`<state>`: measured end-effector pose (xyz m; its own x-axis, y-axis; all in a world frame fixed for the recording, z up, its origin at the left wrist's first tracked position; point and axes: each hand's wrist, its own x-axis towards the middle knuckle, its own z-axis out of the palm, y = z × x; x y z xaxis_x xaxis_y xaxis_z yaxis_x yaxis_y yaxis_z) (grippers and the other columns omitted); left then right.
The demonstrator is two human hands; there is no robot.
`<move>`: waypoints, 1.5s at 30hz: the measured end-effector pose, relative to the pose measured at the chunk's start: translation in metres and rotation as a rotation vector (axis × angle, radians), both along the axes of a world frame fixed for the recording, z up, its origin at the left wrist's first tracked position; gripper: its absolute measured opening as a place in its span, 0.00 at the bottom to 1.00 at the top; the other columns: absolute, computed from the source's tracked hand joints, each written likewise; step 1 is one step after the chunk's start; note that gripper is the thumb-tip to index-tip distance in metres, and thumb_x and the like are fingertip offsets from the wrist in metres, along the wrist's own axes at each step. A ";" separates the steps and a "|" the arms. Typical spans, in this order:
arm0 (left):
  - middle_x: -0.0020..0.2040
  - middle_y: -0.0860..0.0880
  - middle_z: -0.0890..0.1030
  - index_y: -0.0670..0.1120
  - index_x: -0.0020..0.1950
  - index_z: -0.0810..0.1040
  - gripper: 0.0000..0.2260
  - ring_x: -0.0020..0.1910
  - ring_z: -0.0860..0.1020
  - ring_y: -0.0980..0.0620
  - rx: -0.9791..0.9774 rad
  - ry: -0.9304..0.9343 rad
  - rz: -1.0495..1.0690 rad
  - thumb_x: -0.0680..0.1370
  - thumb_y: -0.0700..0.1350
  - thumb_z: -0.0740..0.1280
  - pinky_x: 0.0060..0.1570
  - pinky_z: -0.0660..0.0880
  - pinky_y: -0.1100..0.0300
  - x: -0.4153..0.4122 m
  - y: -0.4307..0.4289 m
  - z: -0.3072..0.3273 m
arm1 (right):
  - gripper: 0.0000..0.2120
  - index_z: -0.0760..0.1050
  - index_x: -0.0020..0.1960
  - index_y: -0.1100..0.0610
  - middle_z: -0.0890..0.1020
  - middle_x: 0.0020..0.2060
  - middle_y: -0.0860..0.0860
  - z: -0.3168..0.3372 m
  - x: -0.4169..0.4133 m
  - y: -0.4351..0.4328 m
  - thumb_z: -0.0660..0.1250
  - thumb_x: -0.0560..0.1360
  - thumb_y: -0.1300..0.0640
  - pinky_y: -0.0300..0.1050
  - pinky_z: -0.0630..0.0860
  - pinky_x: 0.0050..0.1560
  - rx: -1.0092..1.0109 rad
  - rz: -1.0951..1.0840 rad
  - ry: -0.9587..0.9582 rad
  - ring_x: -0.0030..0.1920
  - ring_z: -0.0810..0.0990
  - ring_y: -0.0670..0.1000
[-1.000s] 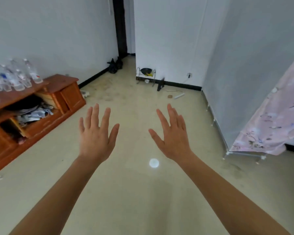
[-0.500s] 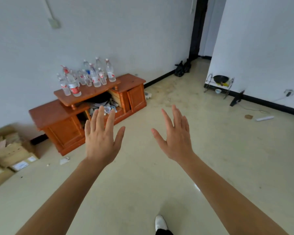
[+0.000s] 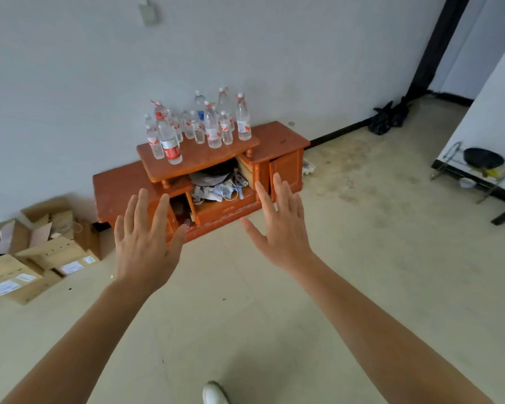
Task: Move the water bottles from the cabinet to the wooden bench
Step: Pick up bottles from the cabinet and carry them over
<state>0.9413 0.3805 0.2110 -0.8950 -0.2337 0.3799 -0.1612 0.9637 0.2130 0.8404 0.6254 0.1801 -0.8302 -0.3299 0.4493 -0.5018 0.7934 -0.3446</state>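
Note:
Several clear water bottles (image 3: 210,128) with red-and-white labels stand upright on the raised top shelf of a low orange-brown wooden cabinet (image 3: 277,139) against the grey wall. My left hand (image 3: 146,243) and my right hand (image 3: 280,228) are stretched out in front of me, palms down, fingers spread, holding nothing. Both hands are still well short of the cabinet, over the bare floor. No wooden bench is in view.
Clutter fills the cabinet's open middle compartment (image 3: 216,185). Open cardboard boxes (image 3: 41,255) lie on the floor at the left. A metal rack with a black pan (image 3: 478,167) stands at the right wall. Black bags (image 3: 388,118) sit by the doorway. My white shoe (image 3: 215,393) shows at the bottom.
My view has swung left, bringing the cabinet and bottles from the left edge to the centre, and closer. Both hands stayed raised and spread.

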 end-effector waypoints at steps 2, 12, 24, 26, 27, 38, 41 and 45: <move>0.81 0.39 0.55 0.48 0.80 0.59 0.30 0.80 0.53 0.39 0.036 -0.032 0.012 0.82 0.63 0.53 0.74 0.57 0.33 -0.032 -0.025 -0.014 | 0.36 0.48 0.83 0.48 0.46 0.82 0.57 -0.011 -0.036 -0.025 0.53 0.82 0.33 0.63 0.48 0.79 0.035 0.027 -0.020 0.82 0.47 0.61; 0.83 0.45 0.43 0.50 0.83 0.48 0.34 0.81 0.44 0.43 0.251 -0.138 0.084 0.82 0.63 0.55 0.77 0.52 0.40 -0.243 -0.177 -0.043 | 0.38 0.49 0.83 0.50 0.47 0.82 0.57 -0.025 -0.253 -0.163 0.56 0.80 0.34 0.64 0.51 0.78 0.172 0.030 -0.058 0.81 0.49 0.62; 0.83 0.46 0.42 0.53 0.82 0.45 0.35 0.81 0.47 0.42 0.264 -0.295 0.072 0.81 0.64 0.56 0.76 0.54 0.41 -0.461 -0.276 -0.092 | 0.40 0.50 0.83 0.54 0.53 0.81 0.60 -0.080 -0.461 -0.246 0.59 0.79 0.35 0.63 0.61 0.75 0.154 -0.013 -0.154 0.79 0.58 0.63; 0.83 0.47 0.41 0.53 0.82 0.44 0.36 0.81 0.46 0.42 0.269 -0.315 0.094 0.81 0.64 0.56 0.77 0.53 0.41 -0.504 -0.291 -0.102 | 0.41 0.50 0.82 0.53 0.54 0.81 0.61 -0.087 -0.508 -0.263 0.63 0.78 0.37 0.64 0.64 0.75 0.121 -0.012 -0.176 0.78 0.60 0.64; 0.83 0.47 0.41 0.53 0.82 0.43 0.36 0.82 0.46 0.43 0.260 -0.320 0.100 0.81 0.64 0.56 0.77 0.53 0.41 -0.525 -0.299 -0.106 | 0.42 0.50 0.82 0.53 0.53 0.81 0.61 -0.091 -0.532 -0.271 0.65 0.78 0.38 0.64 0.64 0.74 0.099 -0.013 -0.178 0.78 0.60 0.64; 0.83 0.47 0.42 0.51 0.83 0.43 0.38 0.82 0.46 0.42 0.299 -0.433 0.299 0.81 0.65 0.57 0.76 0.54 0.41 -0.681 -0.368 -0.106 | 0.42 0.42 0.83 0.49 0.44 0.82 0.58 -0.073 -0.760 -0.386 0.63 0.80 0.38 0.61 0.56 0.77 0.122 0.176 -0.255 0.81 0.51 0.62; 0.83 0.47 0.42 0.51 0.83 0.43 0.38 0.81 0.47 0.43 0.336 -0.448 0.349 0.81 0.65 0.57 0.76 0.54 0.41 -0.693 -0.385 -0.119 | 0.42 0.41 0.83 0.47 0.44 0.82 0.56 -0.075 -0.794 -0.434 0.63 0.80 0.39 0.61 0.61 0.75 0.115 0.292 -0.300 0.81 0.53 0.61; 0.83 0.46 0.43 0.51 0.83 0.44 0.38 0.81 0.48 0.42 0.408 -0.482 0.416 0.80 0.64 0.60 0.76 0.55 0.40 -0.700 -0.418 -0.137 | 0.40 0.41 0.82 0.43 0.43 0.83 0.54 -0.079 -0.818 -0.499 0.62 0.81 0.39 0.60 0.63 0.75 0.113 0.446 -0.322 0.81 0.53 0.60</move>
<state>0.2412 -0.0374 0.0735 -0.7474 -0.6267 -0.2205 -0.6601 0.6629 0.3533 0.0226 0.1266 0.1016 -0.6890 -0.7116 0.1375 -0.6803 0.5695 -0.4614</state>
